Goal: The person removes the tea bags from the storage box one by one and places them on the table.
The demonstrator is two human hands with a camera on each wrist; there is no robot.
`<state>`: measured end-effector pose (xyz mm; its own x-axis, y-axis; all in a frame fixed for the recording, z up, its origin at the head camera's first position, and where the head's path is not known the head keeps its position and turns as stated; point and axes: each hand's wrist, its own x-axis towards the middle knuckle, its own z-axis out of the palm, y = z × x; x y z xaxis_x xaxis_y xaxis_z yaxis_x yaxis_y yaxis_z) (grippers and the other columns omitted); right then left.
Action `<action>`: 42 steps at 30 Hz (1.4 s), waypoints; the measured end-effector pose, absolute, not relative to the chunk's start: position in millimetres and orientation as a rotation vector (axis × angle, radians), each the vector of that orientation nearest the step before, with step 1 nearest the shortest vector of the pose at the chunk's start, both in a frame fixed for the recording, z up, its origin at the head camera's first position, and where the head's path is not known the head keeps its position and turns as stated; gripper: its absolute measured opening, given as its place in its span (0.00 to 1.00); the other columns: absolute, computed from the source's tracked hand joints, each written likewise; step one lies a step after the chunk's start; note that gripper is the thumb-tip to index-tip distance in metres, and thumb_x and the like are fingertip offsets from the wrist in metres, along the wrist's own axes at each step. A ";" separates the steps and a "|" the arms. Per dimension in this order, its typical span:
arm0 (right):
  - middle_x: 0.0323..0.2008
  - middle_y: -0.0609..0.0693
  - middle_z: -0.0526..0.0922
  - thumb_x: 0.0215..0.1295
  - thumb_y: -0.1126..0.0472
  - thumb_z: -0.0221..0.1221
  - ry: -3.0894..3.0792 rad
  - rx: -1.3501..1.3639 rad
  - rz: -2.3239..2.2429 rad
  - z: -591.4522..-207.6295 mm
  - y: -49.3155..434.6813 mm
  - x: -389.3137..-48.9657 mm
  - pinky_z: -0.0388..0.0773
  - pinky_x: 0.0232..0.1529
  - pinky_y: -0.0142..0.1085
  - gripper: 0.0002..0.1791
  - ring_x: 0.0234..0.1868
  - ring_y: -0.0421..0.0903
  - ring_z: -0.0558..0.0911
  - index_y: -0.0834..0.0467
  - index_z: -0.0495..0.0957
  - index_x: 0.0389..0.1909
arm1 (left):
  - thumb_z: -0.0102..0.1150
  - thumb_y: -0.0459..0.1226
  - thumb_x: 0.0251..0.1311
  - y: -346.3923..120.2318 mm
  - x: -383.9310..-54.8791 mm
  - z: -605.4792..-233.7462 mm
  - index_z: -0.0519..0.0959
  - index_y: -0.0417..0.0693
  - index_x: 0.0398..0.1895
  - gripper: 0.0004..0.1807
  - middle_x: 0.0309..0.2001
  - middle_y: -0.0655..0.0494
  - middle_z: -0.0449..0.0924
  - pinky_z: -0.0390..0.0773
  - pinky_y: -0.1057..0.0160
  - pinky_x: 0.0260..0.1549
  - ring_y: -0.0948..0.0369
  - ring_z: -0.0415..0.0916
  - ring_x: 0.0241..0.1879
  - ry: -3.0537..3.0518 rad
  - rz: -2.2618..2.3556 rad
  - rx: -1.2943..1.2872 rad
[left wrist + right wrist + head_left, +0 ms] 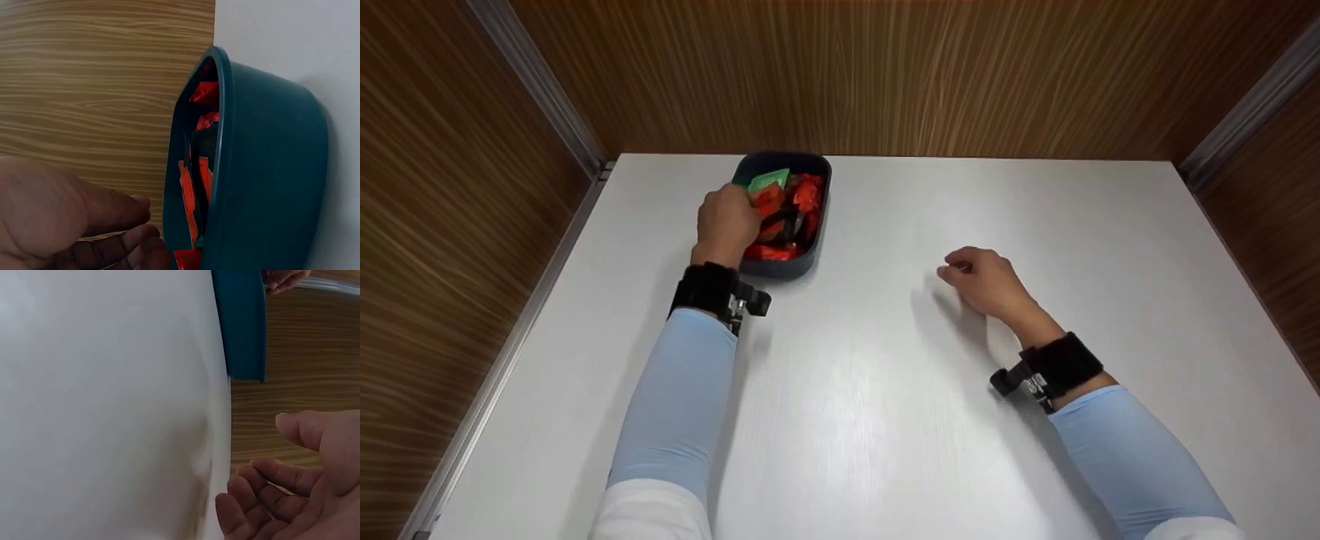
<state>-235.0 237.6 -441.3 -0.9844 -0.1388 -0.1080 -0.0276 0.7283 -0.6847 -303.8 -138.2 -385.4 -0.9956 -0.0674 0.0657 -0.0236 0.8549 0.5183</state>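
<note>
My left hand (727, 223) is at the left rim of a dark teal box (782, 268), its fingertips over the packets inside. In the left wrist view the thumb and bent fingers lie close together beside the box opening, and nothing shows between them. A green packet (769, 180) lies at the far end of the box, with an orange-red packet (767, 198) just in front of it. Red wrapped pieces (808, 193) fill the right side. My right hand (984, 281) hovers over the table with fingers loosely bent and thumb apart, holding nothing.
The box stands on a white tabletop (855, 390), near its back edge. Wood-grain panels (885, 82) rise behind and at both sides, with metal strips at the corners. Each wrist wears a black strap (1065, 364) with a small camera mount.
</note>
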 end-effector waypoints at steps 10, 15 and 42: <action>0.54 0.60 0.83 0.75 0.52 0.59 2.834 -0.384 -1.028 -411.6 160.7 -263.8 0.76 0.58 0.49 0.24 0.56 0.55 0.81 0.65 0.79 0.62 | 0.62 0.33 0.65 -132.2 -310.3 -395.5 0.83 0.33 0.51 0.15 0.47 0.37 0.82 0.80 0.47 0.47 0.45 0.80 0.49 -3.081 -0.558 -0.127; 0.54 0.60 0.84 0.73 0.54 0.60 2.831 -0.455 -0.989 -415.3 127.5 -271.2 0.76 0.57 0.47 0.23 0.54 0.54 0.83 0.65 0.79 0.61 | 0.69 0.41 0.65 -128.9 -313.4 -396.9 0.80 0.39 0.59 0.23 0.50 0.38 0.83 0.80 0.46 0.49 0.44 0.81 0.50 -3.140 -0.463 -0.150; 0.55 0.56 0.83 0.76 0.62 0.55 2.994 -0.763 -0.632 -417.2 55.8 -288.1 0.70 0.58 0.46 0.14 0.54 0.56 0.77 0.62 0.81 0.55 | 0.62 0.29 0.64 -113.1 -308.5 -410.6 0.70 0.31 0.63 0.25 0.61 0.24 0.65 0.80 0.45 0.49 0.37 0.76 0.52 -2.974 -0.832 0.062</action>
<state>-288.1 55.8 -417.2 -0.8828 -0.4570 0.1087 -0.4620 0.8027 -0.3773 -308.5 -113.1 -410.6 -0.9978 -0.0526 0.0403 -0.0241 0.8540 0.5197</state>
